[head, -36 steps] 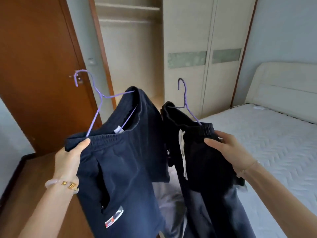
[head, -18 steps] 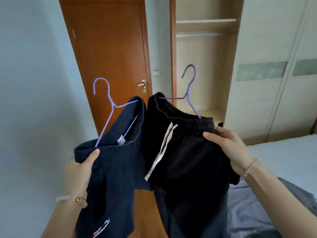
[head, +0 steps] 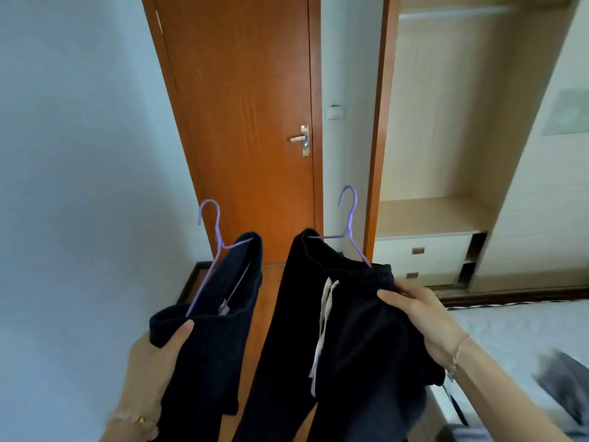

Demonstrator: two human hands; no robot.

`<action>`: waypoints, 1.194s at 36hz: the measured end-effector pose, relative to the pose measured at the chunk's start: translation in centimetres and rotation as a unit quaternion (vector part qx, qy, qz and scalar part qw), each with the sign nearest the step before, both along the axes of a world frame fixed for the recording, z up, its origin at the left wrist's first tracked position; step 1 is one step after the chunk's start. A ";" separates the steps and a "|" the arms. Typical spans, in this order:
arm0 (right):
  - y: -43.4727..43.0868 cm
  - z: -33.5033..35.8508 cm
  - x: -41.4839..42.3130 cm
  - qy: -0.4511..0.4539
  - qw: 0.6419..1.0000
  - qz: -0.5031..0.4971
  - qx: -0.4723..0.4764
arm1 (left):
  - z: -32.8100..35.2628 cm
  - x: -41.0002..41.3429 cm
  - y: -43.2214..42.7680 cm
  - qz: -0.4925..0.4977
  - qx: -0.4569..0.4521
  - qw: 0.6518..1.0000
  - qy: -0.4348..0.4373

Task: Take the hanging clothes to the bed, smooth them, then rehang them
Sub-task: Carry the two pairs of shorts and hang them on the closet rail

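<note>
Navy shorts [head: 210, 352] hang from a purple hanger [head: 212, 244] at lower left; my left hand [head: 153, 368] grips their waistband, thumb on the front. Black trousers [head: 360, 346] with a white drawstring hang on a second purple hanger [head: 350, 228] at lower centre. My right hand [head: 424, 320] grips their elastic waistband at the right side. Both garments are held up in the air in front of me, the hanger hooks pointing up. The open wardrobe bay [head: 446, 122] stands behind to the right. A corner of the bed [head: 510, 327] shows at lower right.
An orange wooden door [head: 242, 122] with a metal handle [head: 299, 138] stands shut straight ahead. A pale wall fills the left. The wardrobe has drawers [head: 420, 260] below its open bay. A grey garment [head: 564, 378] lies on the bed.
My view has swung left and dropped, from the bed and wardrobe toward the door. The two garments have moved apart and sit lower in view. Both hands keep their grips.
</note>
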State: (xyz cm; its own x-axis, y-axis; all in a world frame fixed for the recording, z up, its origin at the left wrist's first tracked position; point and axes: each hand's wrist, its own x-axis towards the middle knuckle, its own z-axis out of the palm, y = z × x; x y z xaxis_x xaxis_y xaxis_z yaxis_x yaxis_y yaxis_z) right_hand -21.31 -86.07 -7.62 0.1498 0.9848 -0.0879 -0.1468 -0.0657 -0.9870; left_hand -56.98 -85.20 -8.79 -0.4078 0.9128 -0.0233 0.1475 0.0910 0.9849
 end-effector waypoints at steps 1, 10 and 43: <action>2.0 0.0 0.4 -0.002 1.000 0.008 -0.005 | 0.1 0.5 2.0 -0.002 -0.005 1.000 0.001; 17.9 2.8 6.1 -0.016 1.000 -0.007 0.001 | 2.2 5.7 18.3 -0.031 0.018 0.999 0.023; 46.9 4.5 31.7 -0.069 0.904 -0.417 0.062 | 5.6 47.0 70.3 -0.507 0.048 0.856 -0.092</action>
